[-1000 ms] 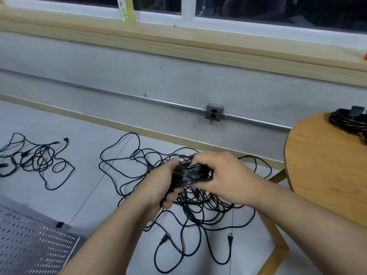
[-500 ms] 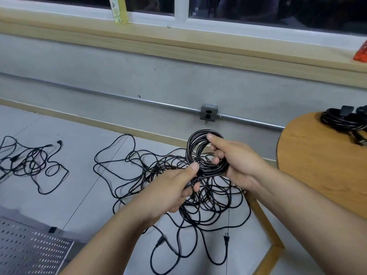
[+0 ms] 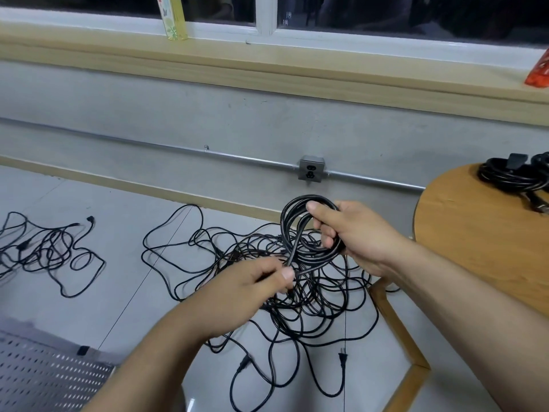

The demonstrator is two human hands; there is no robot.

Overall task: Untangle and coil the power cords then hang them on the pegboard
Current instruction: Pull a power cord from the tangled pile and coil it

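My right hand (image 3: 353, 233) grips a black coiled power cord (image 3: 300, 212), held upright above the floor. Its loose end runs down from the coil to my left hand (image 3: 252, 281), which pinches it between thumb and fingers. Beneath both hands a large tangle of black cords (image 3: 312, 295) lies spread on the white floor, with plugs showing near the front. A smaller tangle of cords (image 3: 44, 248) lies at the far left. The perforated metal pegboard (image 3: 44, 379) lies flat at the bottom left corner.
A round wooden table (image 3: 481, 233) stands at the right with coiled black cords (image 3: 514, 176) on it. A wall socket (image 3: 310, 173) sits on a metal conduit along the grey wall. A bottle (image 3: 173, 16) stands on the window sill.
The cord bundle squeezed between both hands has opened into an upright coil in my right hand. My left hand moved down and left, drawing the loose end away. The view shifted slightly.
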